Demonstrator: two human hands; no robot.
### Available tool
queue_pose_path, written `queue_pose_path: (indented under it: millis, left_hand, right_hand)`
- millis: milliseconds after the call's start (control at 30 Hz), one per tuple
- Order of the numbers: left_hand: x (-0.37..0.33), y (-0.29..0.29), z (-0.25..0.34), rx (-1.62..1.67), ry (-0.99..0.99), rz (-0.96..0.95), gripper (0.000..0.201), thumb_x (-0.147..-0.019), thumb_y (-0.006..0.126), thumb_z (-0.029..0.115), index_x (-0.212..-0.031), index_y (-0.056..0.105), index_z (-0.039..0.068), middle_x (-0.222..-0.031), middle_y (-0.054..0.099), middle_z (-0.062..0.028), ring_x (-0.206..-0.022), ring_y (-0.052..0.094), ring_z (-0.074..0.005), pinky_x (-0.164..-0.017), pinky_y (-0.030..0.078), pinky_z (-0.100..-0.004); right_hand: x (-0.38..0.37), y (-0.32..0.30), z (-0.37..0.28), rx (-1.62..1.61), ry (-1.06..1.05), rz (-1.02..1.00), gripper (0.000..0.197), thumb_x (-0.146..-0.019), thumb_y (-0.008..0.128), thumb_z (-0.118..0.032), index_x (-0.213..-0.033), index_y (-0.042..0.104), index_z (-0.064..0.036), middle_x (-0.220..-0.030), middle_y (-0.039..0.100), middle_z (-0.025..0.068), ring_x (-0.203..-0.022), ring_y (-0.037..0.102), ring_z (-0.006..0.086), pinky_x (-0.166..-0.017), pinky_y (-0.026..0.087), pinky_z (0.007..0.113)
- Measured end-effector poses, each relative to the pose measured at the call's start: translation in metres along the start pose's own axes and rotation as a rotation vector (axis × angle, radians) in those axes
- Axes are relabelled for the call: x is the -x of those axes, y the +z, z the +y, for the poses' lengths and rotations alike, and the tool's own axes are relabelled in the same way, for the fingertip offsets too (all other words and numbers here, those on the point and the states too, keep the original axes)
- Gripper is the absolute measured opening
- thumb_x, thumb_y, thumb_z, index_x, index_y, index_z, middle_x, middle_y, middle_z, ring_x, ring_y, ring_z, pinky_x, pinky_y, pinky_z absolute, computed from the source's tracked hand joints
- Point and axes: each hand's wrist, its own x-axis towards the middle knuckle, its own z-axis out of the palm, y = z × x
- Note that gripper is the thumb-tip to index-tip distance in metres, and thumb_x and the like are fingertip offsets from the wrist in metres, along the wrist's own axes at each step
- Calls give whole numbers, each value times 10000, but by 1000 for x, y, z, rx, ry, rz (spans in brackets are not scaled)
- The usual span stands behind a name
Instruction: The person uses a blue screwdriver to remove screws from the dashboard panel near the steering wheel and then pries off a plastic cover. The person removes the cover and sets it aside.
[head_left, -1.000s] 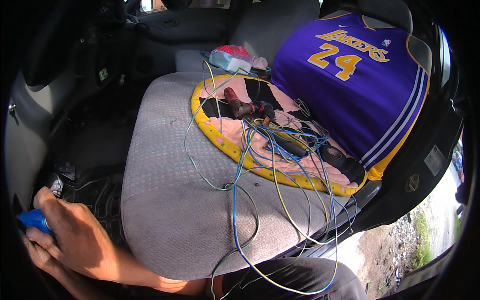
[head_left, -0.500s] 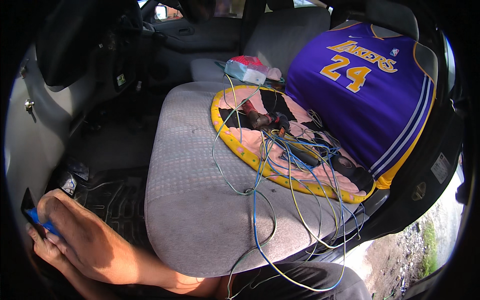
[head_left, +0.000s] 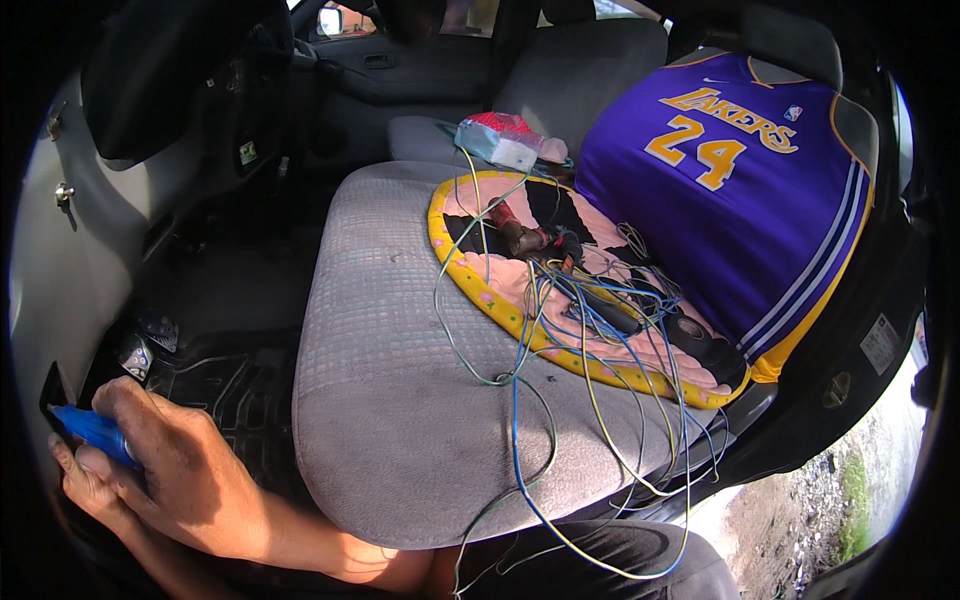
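At the lower left, my right hand is closed around a blue handle-like tool. Its narrow end points at a dark opening in the grey side panel; what that end touches is too small to tell. Below it is my left hand, partly covered by the right one. One of its fingers stretches up beside the panel, near the tool, and nothing shows in its grasp.
A grey car seat stands to the right, bearing a round pink-and-black cushion with yellow trim. Tangled blue, green and yellow wires lie on it and trail over the seat edge. A purple jersey covers the backrest. Black floor mat lies below.
My right hand has turned and shifted slightly, so more of the blue tool shows. My left hand stays close below it. The whole view has moved a little.
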Motion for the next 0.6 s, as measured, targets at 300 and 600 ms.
queue_pose_path:
  millis: [300, 600]
  left_hand:
    - [2, 7, 42, 334, -228, 21, 684, -1082, 674, 443, -1303, 634, -203, -1273, 692, -232, -1130, 686, -261, -1038, 552, -385]
    - [11, 16, 32, 495, -187, -97, 593, -1070, 728, 342, -1303, 602, -188, -1305, 675, -189, -1156, 666, -257, -1057, 535, -392]
  right_hand:
    - [2, 4, -14, -26, -10, 36, 347, -992, 757, -60, -1220, 509, 24, -1046, 725, 248, -920, 776, 375, -764, 612, 407]
    - [-4, 3, -12, 116, -438, 67, 511, -932, 798, 6, -1361, 523, 31, -1268, 681, 238, -1113, 751, 410, -923, 618, 439]
